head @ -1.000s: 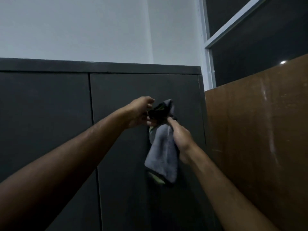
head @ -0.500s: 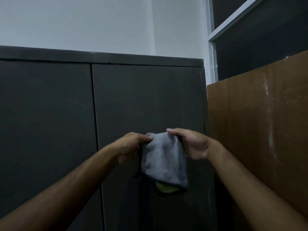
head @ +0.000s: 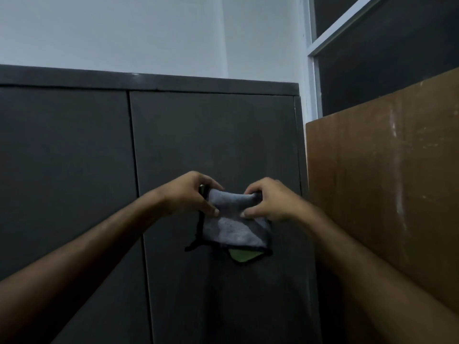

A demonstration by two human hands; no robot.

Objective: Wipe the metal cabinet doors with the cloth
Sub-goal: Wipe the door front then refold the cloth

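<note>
A dark grey metal cabinet fills the view, with a left door (head: 64, 175) and a right door (head: 213, 135) split by a vertical seam. In front of the right door hangs a folded grey cloth (head: 232, 229) with black trim and a green underside showing at its bottom. My left hand (head: 191, 194) pinches the cloth's upper left edge. My right hand (head: 270, 201) pinches its upper right edge. The cloth is stretched between both hands; I cannot tell whether it touches the door.
A tall brown wooden panel (head: 387, 184) stands right beside the cabinet's right edge. Above it is a dark window with a pale frame (head: 313, 70). A white wall (head: 149, 33) rises behind the cabinet top.
Both hands came down from higher on the right door and spread apart. The cloth, earlier hanging long and bunched, is now folded shorter and held by its top edge.
</note>
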